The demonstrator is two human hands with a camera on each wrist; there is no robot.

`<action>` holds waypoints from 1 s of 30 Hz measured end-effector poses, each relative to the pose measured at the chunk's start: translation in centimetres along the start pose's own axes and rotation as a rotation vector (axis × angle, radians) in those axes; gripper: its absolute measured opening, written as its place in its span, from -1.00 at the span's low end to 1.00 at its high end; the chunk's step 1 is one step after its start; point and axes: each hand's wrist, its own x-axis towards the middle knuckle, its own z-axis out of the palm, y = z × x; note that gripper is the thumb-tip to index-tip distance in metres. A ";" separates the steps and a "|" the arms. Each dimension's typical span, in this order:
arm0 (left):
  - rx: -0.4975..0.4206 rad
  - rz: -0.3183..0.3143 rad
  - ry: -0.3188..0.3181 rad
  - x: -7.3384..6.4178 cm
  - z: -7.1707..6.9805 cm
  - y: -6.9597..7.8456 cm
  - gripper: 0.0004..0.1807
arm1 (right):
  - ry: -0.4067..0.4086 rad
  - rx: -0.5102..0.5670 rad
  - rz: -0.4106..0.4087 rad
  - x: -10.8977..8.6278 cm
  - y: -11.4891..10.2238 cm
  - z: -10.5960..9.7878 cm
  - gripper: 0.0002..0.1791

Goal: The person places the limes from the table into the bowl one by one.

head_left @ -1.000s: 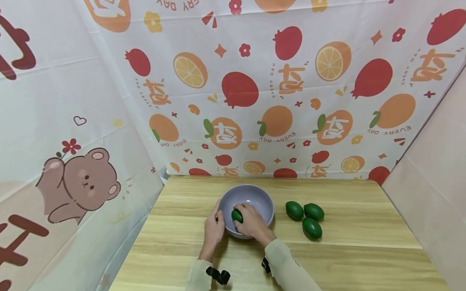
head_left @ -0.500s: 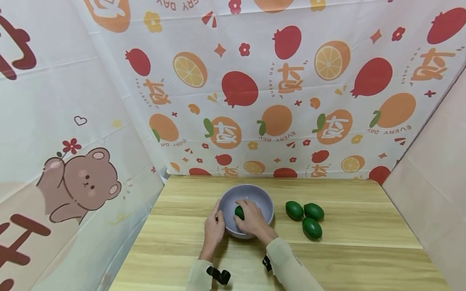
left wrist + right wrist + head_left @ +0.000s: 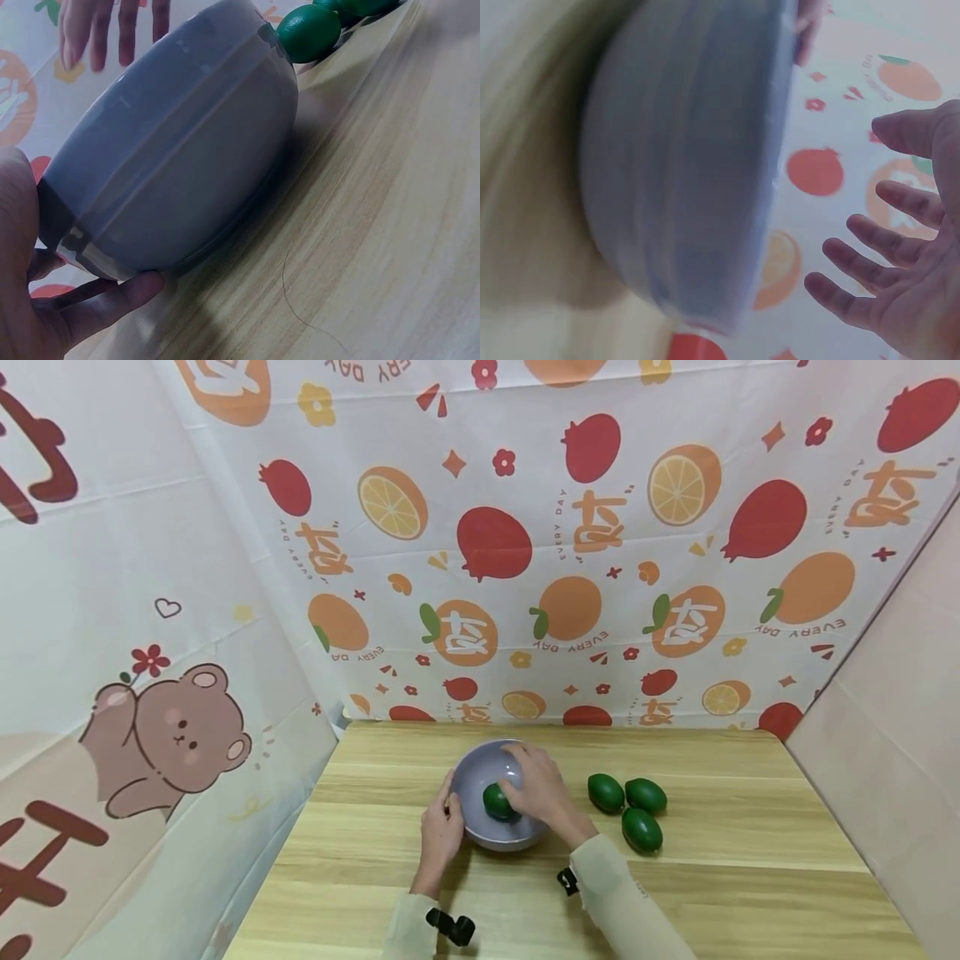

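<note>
A round grey-purple bowl (image 3: 471,781) stands on the wooden table. My left hand (image 3: 441,831) holds its left side; in the left wrist view, that hand's fingers (image 3: 112,304) lie against the bowl's outer wall. Inside the bowl is a dark green lime (image 3: 497,802), partly hidden behind my right hand (image 3: 542,785). That hand is over the bowl's right part, and in the right wrist view its fingers (image 3: 885,244) are spread with nothing between them.
Three more green limes, a left one (image 3: 606,793), a back right one (image 3: 647,796) and a front one (image 3: 642,830), lie clustered on the table (image 3: 720,893) right of the bowl. A fruit-printed cloth (image 3: 517,627) hangs behind the table, with more cloth at both sides.
My right hand has let go of the lime in the bowl and shifted up and to the right, with its fingers spreading. My left hand has stayed on the bowl.
</note>
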 end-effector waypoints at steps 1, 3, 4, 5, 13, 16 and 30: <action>0.000 -0.003 0.001 0.0 0.0 0.0 -0.47 | 0.007 0.000 0.008 0.0 0.0 -0.4 -0.39; -0.001 -0.006 0.004 0.0 0.0 -0.1 -0.47 | 0.019 -0.006 0.015 0.0 0.0 -1.4 -0.39; 0.000 -0.010 0.007 -0.1 0.0 -0.1 -0.47 | 0.025 -0.009 0.016 0.0 0.1 -1.8 -0.39; 0.001 -0.009 0.009 -0.1 0.0 -0.1 -0.47 | 0.036 -0.007 0.013 -0.1 0.2 -2.3 -0.40; -0.004 -0.002 0.006 0.0 -0.1 -0.1 -0.47 | 0.098 -0.006 -0.003 -0.7 1.9 -5.8 -0.36; 0.001 0.004 0.011 0.1 0.1 -0.2 -0.47 | 0.116 -0.026 -0.009 -1.2 3.0 -7.0 -0.34; 0.019 0.008 0.034 0.0 0.3 -0.4 -0.48 | 0.161 -0.087 0.017 -3.5 7.3 -10.0 -0.31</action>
